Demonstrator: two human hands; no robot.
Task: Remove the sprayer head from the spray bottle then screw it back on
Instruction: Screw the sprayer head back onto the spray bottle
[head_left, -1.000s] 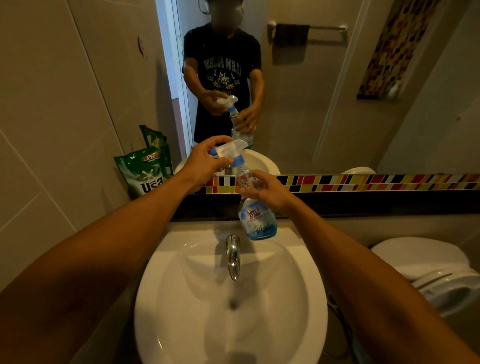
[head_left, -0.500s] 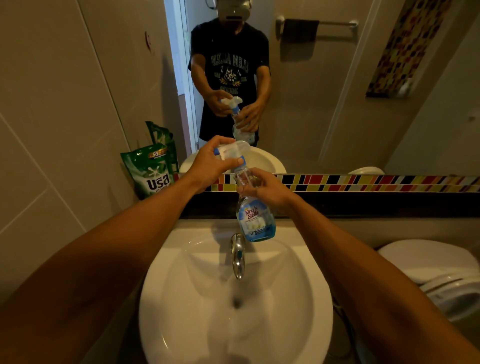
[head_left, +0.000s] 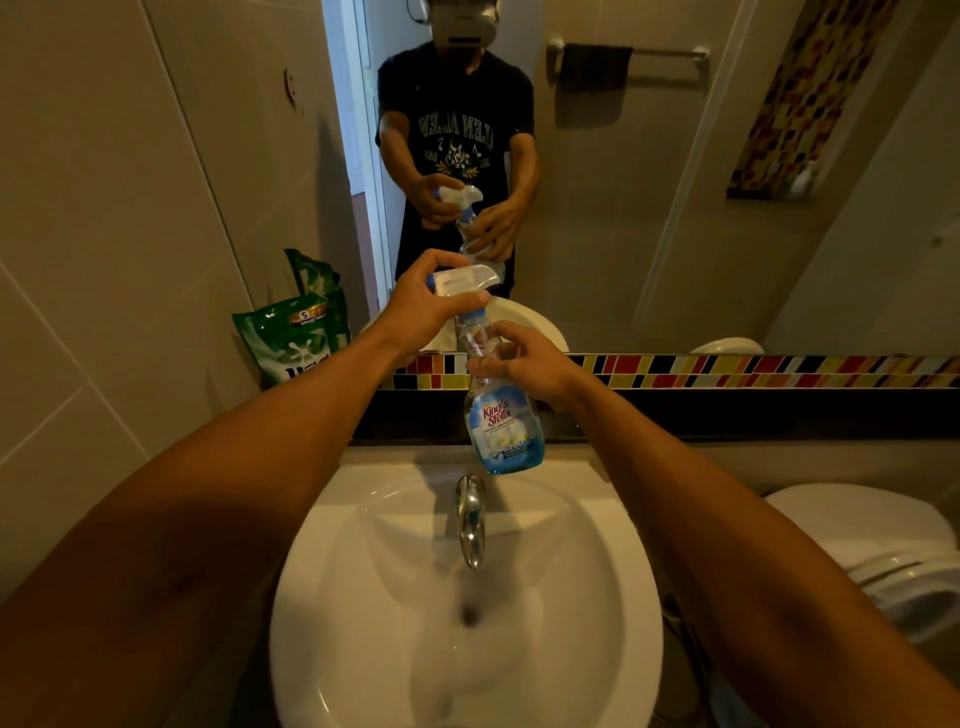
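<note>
A clear spray bottle (head_left: 503, 426) with blue liquid and a blue-and-white label hangs in the air above the back of the sink. My right hand (head_left: 524, 364) is wrapped around its narrow upper part. The white sprayer head (head_left: 465, 279) with a blue collar sits on top of the neck, its nozzle pointing left. My left hand (head_left: 421, 306) grips the sprayer head from the left, thumb across its front. The joint between collar and neck is partly hidden by my fingers.
A white sink (head_left: 363, 597) with a chrome tap (head_left: 470, 519) lies below the bottle. A green detergent pouch (head_left: 291, 338) leans against the left wall. A toilet (head_left: 872, 551) stands at the right. The mirror (head_left: 649, 208) behind shows a person holding the bottle.
The bottle and both hands stay in nearly the same grip. My left thumb has shifted across the front of the sprayer head.
</note>
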